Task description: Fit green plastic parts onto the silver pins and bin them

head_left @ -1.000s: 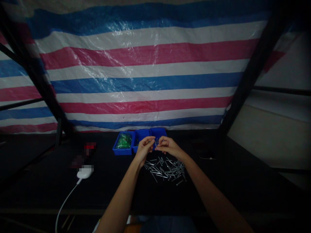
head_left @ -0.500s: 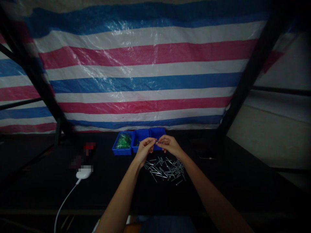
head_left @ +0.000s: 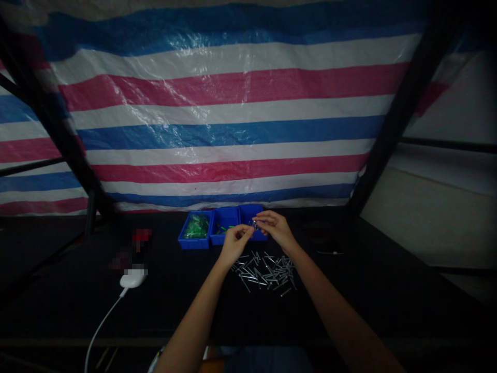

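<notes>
Two hands (head_left: 235,244) (head_left: 276,227) hold one small metal piece (head_left: 254,224) above three blue bins (head_left: 196,245)

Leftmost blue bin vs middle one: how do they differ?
The leftmost bin holds a mound of green contents, apparently bagged, while the middle bin shows only a few small green bits. The leftmost bin is fully in view; the left hand covers the middle bin's front right corner. Both are bright blue, open-topped rectangular bins, side by side on the black table.
</notes>
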`<state>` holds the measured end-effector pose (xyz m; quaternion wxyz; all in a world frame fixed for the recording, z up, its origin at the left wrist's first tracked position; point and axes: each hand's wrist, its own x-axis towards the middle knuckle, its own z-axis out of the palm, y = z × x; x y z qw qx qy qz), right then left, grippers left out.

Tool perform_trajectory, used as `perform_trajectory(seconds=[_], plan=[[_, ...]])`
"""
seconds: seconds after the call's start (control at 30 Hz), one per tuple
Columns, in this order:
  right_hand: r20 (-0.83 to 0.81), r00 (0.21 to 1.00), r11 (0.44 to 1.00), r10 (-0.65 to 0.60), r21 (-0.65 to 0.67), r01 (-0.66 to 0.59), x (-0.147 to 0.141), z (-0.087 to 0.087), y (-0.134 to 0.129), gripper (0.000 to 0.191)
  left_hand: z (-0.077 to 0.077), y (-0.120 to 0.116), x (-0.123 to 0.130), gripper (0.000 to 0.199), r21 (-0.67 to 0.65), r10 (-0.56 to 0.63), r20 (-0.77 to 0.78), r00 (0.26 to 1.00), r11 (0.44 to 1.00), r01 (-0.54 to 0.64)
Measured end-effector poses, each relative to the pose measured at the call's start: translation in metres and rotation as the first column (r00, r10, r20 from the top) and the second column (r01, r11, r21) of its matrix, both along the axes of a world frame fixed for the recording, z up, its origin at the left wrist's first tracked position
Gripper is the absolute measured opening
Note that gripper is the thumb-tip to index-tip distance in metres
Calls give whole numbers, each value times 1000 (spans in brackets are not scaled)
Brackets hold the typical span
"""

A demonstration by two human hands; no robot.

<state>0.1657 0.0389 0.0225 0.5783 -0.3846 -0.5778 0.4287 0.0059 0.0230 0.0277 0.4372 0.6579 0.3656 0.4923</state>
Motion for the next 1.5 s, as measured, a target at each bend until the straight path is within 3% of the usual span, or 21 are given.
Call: perform_trajectory(seconds=[0.23,0.43,0.67,0.8,0.97,1.1,1.27,1.33,1.5], plan=[[-70,997,999,-26,-20,25,1,6,-5,36,1,-1,-1,32,-13,-15,28,1000,1000,15],[-87,993,997,-77,5,78,2,7,-6,31,0,5,-5,34,-44,49,94,994,998,-45],[-78,996,997,44,58,-40,-4,13,-14,25,-2,8,-8,36,-40,67,117,991,997,-63],[-56,998,998,37,55,-34,-6,13,-14,23,-4,8,-8,36,-55,63,92,994,997,-58],[29,999,995,-40,91,37,-6,9,-10,25,-7,7,-5,36,-4,55,-30,998,998,-55],[177,976,968,-125,236,81,-2,9,-7,22,-9,3,-2,35,112,76,-166,983,992,-57],[253,874,843,-415,469,265,8,7,3,17,-10,-3,-1,31,273,155,-364,918,961,-53],[278,833,818,-478,486,307,11,3,8,17,-9,-6,-1,29,318,167,-446,879,948,-19],[339,807,845,-483,422,328,14,-8,22,19,-7,-14,2,27,347,128,-630,766,929,130]])
